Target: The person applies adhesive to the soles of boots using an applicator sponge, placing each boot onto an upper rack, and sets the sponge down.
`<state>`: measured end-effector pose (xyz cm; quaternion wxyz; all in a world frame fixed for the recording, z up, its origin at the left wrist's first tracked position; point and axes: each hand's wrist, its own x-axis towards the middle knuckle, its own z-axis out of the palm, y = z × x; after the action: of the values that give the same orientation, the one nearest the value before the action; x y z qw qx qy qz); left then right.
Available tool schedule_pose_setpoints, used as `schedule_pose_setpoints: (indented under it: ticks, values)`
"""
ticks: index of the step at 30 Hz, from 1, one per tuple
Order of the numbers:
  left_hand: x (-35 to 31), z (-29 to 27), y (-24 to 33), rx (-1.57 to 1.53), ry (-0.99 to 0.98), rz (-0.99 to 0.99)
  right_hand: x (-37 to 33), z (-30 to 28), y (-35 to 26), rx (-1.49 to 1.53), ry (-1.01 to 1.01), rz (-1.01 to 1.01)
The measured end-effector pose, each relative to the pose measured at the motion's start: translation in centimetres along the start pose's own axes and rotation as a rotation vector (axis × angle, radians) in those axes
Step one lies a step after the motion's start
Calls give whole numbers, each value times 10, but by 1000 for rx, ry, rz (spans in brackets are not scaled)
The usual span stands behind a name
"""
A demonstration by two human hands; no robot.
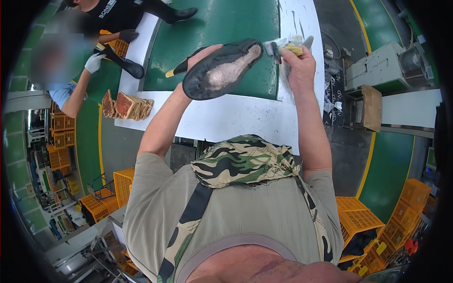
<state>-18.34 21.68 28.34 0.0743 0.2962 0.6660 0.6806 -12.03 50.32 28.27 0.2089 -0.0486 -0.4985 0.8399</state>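
Observation:
A black boot [196, 81] is held bottom side up over the near end of the green belt, and its underside shows a bare beige patch ringed by black. My left hand [204, 54] is closed round it, its fingers partly hidden behind it. A black and yellow strip [177, 70] sticks out behind the boot on the left. Off to the right, over the white table edge, my right hand [303, 66] pinches a small yellow piece [293, 50] whose kind I cannot make out. Beside those fingertips is a small dark-ended thing [274, 50].
A green conveyor belt [212, 26] runs away between white table borders [212, 115]. Stacked brownish slabs [133, 106] stand at the left corner. Across on the left, a person's white-gloved hand [95, 62] is by another black boot [123, 63]. Orange crates [361, 221] stand behind me.

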Motion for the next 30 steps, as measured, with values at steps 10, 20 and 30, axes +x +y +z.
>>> schedule_pose_setpoints:
  ticks: [10,20,30]
  values:
    - [-28,7,21,324,53,155,-15,34,8,42,-87,-41]
    - [-44,2,2,494,17,227,-55,74,-11,28,-228,102]
    - [-49,10,32,913,0,64,-54,107,-39,-74,-371,59]
